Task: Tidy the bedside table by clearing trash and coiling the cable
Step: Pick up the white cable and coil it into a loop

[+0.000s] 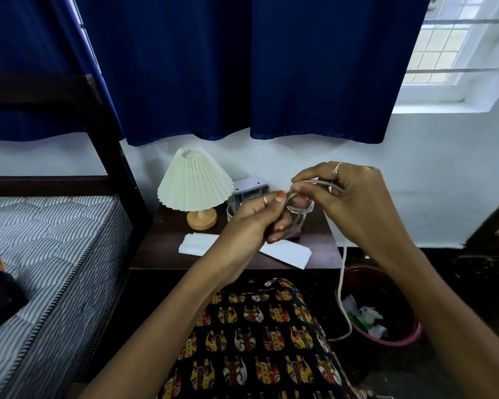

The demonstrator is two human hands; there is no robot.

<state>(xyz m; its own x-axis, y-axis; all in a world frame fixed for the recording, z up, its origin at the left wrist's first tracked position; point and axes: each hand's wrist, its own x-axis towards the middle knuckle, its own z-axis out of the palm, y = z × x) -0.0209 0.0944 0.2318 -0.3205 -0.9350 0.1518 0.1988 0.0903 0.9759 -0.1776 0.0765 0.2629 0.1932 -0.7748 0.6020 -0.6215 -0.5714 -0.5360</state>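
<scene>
Standing against a white wall, bedside table (162,249) bears lamp (195,185), papers (285,251).

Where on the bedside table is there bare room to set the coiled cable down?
Bare wood lies left of the lamp, toward the bed frame, and along the table front edge. Behind the hands it is crowded: glass, white papers.

A thin off-white rubbery cable (296,210) is being held above the dark wooden bedside table (162,240), part of it looped into a small coil, its loose tail hanging down toward the round maroon plastic bin (406,338). Crumpled white and green trash (366,318) is lying inside that bin.
</scene>
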